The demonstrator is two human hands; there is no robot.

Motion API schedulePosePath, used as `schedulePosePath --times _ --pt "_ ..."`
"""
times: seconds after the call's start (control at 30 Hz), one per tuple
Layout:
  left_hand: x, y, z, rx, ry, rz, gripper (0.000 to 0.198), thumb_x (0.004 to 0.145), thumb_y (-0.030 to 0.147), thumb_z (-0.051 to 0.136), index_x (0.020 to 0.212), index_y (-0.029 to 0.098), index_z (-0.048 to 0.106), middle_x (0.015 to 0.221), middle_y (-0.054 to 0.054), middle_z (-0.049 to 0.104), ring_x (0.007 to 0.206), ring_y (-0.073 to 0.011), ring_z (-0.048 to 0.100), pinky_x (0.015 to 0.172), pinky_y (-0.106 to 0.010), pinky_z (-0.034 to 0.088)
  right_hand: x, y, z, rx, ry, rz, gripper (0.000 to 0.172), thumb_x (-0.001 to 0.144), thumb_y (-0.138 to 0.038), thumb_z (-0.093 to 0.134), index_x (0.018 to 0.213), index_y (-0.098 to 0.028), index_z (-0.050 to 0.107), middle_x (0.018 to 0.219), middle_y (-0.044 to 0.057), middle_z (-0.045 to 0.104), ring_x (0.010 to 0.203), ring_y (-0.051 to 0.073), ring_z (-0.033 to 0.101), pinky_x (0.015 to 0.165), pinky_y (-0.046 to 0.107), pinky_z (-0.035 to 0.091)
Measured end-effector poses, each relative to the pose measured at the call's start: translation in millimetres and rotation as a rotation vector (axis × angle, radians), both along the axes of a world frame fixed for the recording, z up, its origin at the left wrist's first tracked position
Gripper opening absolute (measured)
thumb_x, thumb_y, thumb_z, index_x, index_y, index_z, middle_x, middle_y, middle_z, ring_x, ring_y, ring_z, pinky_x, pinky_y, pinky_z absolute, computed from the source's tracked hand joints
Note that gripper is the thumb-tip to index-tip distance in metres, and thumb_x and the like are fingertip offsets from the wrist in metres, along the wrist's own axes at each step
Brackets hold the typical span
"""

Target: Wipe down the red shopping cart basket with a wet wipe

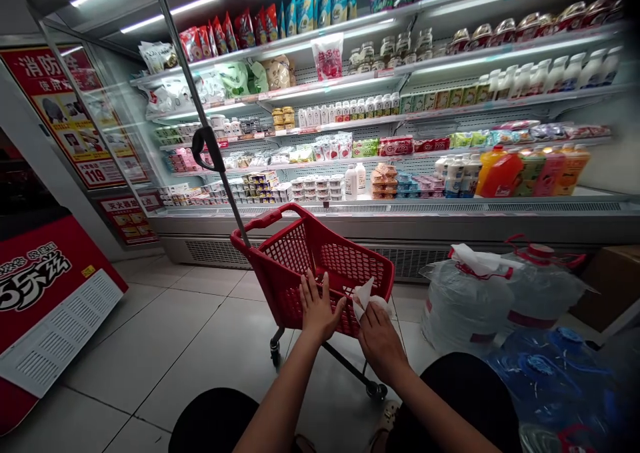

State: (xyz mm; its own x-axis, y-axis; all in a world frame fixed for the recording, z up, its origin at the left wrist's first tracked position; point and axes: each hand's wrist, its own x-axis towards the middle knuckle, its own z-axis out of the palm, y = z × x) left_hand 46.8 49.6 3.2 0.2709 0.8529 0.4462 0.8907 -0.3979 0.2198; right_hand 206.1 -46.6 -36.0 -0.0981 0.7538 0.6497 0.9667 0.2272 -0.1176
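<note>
red plastic shopping basket (320, 259) on wheels sits on the tiled floor (165, 346), right in front of the person, and both hands are on its near wall. left hand (316, 306) is open, fingers spread flat against the mesh of the basket's near side. right hand (379, 336) is just beside it, closed around a white cloth (364, 296), pressing that cloth against the basket's near rim. the cloth sticks up above the fingers, touching the red plastic. a long metal handle (200, 113) rises from the basket's far left corner, slanting up and away, with a black grip partway along it. behind the basket runs an open chiller (390, 206), its shelves packed with cartons, bottles and bags. to the right of the basket, on the floor, stand large water jugs (500, 293) wrapped in clear plastic, with red caps. well to the left of the basket there's a red freezer cabinet (45, 306) with white lettering.
</note>
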Motion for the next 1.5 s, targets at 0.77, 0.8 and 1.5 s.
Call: schedulePosePath --times 0.77,0.8,1.5 --pt "-32 -26 1.5 0.091 0.039 -0.067 0.065 0.099 0.054 0.053 0.153 0.019 0.049 0.172 -0.013 0.025 0.160 -0.0359 0.019 0.128 -0.059 0.021 42 -6 -1.2 -0.050 -0.070 0.273 0.063 0.091 -0.009 0.043 0.154 -0.014 0.048 0.151 0.014 0.058 0.148 0.026 0.045 0.121 0.049 0.042" --pt "-32 -27 0.5 0.071 0.035 -0.054 0.069 0.098 0.055 0.054 0.156 0.018 0.046 0.173 -0.013 0.022 0.160 -0.0381 0.017 0.128 -0.060 0.021 54 -1 -0.6 -0.056 -0.056 0.231 0.060 0.094 -0.011 0.042 0.153 -0.015 0.049 0.151 0.014 0.058 0.147 0.026 0.046 0.120 0.050 0.044" --pt "-63 -15 -14.5 0.020 -0.005 -0.136 0.071 0.101 0.024 0.043 0.167 0.024 0.017 0.176 -0.012 0.001 0.161 -0.0307 0.012 0.127 -0.056 0.025 55 2 2.0 -0.036 -0.052 0.226 0.055 0.093 -0.012 0.043 0.146 -0.015 0.057 0.145 0.014 0.063 0.141 0.026 0.053 0.117 0.049 0.047"
